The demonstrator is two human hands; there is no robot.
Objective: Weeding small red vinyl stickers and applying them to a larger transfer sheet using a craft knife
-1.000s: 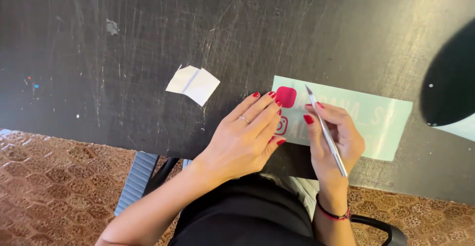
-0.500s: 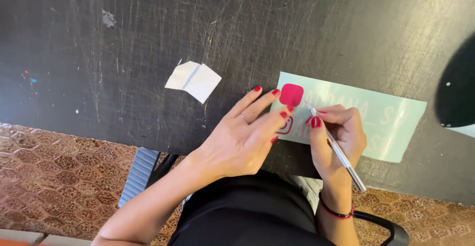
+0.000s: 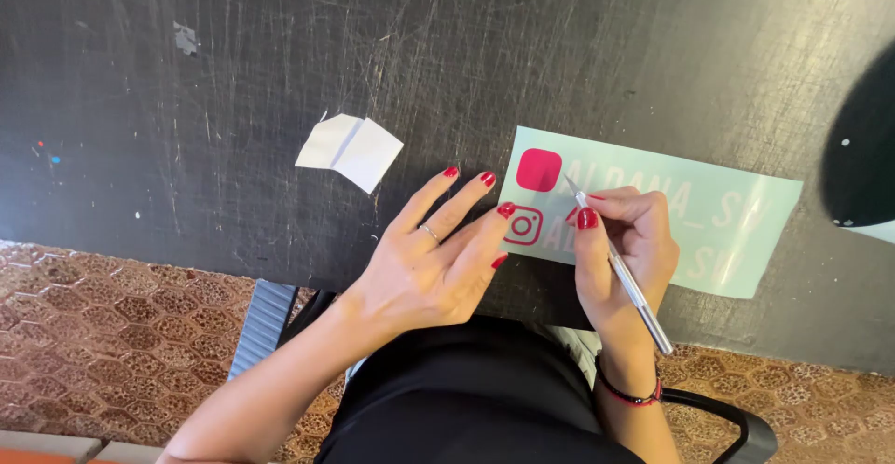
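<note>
- Pale green vinyl sheet (image 3: pixel 709 221) lies on the near right of the black counter (image 3: pixel 233 72).
- Left hand (image 3: pixel 433 259) — fingers spread — steadies the sheet's left edge; keep it flat.
- Right hand (image 3: pixel 625 240) fingers pinch the craft knife (image 3: pixel 620 268); use light tip pressure beside the pink square (image 3: pixel 539 169).

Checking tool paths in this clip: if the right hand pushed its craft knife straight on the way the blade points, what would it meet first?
The right hand aims the craft knife up and left; its tip already sits at the pink square on the pale green sheet, so that square comes first, then the bare black table.
</note>
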